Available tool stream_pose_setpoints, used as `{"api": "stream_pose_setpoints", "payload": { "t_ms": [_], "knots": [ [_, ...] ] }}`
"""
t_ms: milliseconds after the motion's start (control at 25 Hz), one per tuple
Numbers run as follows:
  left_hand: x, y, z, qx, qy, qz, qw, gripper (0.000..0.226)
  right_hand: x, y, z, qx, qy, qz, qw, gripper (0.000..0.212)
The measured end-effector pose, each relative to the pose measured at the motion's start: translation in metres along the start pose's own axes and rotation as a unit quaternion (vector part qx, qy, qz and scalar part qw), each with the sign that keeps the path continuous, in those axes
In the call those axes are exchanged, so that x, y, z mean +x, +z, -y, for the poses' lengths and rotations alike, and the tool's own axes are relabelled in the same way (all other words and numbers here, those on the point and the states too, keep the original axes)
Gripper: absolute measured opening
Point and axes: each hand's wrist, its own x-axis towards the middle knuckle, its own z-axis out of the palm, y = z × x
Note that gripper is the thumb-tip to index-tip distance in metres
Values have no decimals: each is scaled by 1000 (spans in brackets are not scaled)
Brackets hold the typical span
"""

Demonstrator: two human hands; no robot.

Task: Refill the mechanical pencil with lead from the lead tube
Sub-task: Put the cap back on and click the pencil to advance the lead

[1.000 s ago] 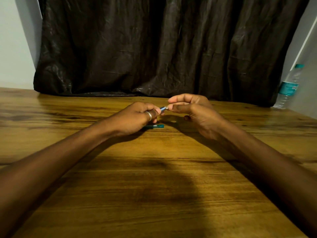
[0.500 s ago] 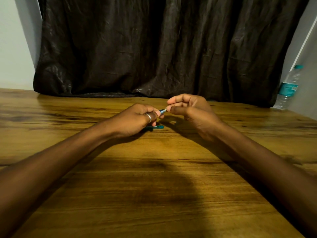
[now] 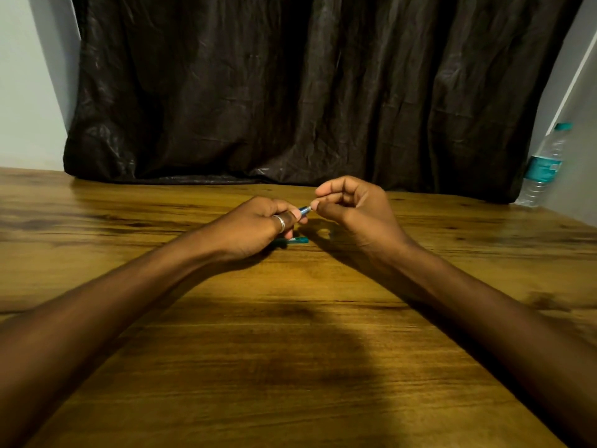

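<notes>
Now we have our left hand (image 3: 255, 226) wrapped around the pencil (image 3: 304, 209), fingers curled shut on its barrel so that only a short blue and silver end sticks out past the thumb. A silver ring (image 3: 280, 223) sits on one finger of that hand. Our right hand (image 3: 353, 210) meets that exposed end: thumb and forefinger are pressed together right at the pencil's tip, with the other fingers curled loosely above them. Whether something thin is pinched between those two fingertips we cannot tell; it is too small to see.

Just below and in front of our left hand, a teal lead tube (image 3: 295, 240) lies flat on the table (image 3: 290, 367), partly hidden under the knuckles, touching neither hand as far as we can see. Both hands hover a little over the wooden top near its far side, and our bare forearms stretch back towards us on either side, casting a broad shadow over the middle of the wood.

Behind the table hangs a dark, wrinkled curtain (image 3: 307, 92). At the far right edge stands a clear water bottle (image 3: 544, 164) with a teal cap and label, well apart from the hands.
</notes>
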Motion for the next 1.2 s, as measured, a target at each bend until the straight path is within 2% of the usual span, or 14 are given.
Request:
{"api": "stream_pose_setpoints", "payload": {
  "t_ms": [200,440,680,880,1040,1120,1200],
  "knots": [
    [0,2,0,-65,-17,-1,998,27,-1,5,0,15,-5,-26,1000,20],
    [-1,-1,1,9,-1,6,1000,38,-2,6,3,58,48,7,997,18],
    [-2,-3,1,21,12,13,1000,35,1,4,2,61,40,23,997,22],
    [-3,-3,1,39,8,16,999,34,-1,4,1,41,44,19,998,20],
    [-2,-2,-1,-7,6,8,1000,28,0,2,4,26,38,12,999,16],
    [-1,-2,-1,1,6,14,1000,26,4,-3,4,9,25,-10,1000,11],
    [1,-4,1,14,8,11,1000,25,11,-11,0,-54,0,-48,997,10]
  ]
}}
